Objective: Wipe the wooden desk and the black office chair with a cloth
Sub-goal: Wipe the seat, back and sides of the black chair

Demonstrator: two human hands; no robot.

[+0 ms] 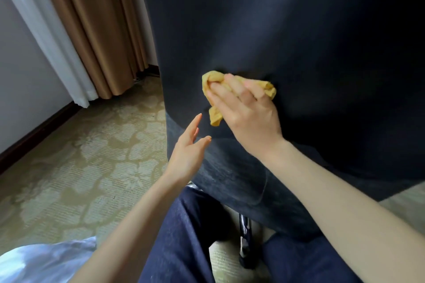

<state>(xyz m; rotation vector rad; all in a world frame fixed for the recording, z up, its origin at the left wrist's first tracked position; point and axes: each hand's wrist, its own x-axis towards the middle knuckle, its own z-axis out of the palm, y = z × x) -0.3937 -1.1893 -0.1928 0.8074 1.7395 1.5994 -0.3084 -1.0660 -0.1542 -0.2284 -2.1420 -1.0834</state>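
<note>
Here, the person's right hand [248, 110] is pressing a bunched yellow cloth [268, 89] against the upright back of the black office chair [299, 30]. Its fingers are lying nearly straight and spread over the cloth; the thumb is hidden behind it. One end of the cloth is hanging loose below the fingers, against the dark fabric. The left hand [186, 154] is hovering near the chair's left edge, lower down, with its fingers relaxed and holding nothing. The person's legs in dark blue trousers [184, 236] are showing beneath the arms, beside a shiny dark part of the chair's base [245, 236]. A patterned carpet [80, 156] is covering the floor, tan curtains [99, 18] are hanging beyond the chair, and white bedding [46, 259] is showing at the lower left corner.
</note>
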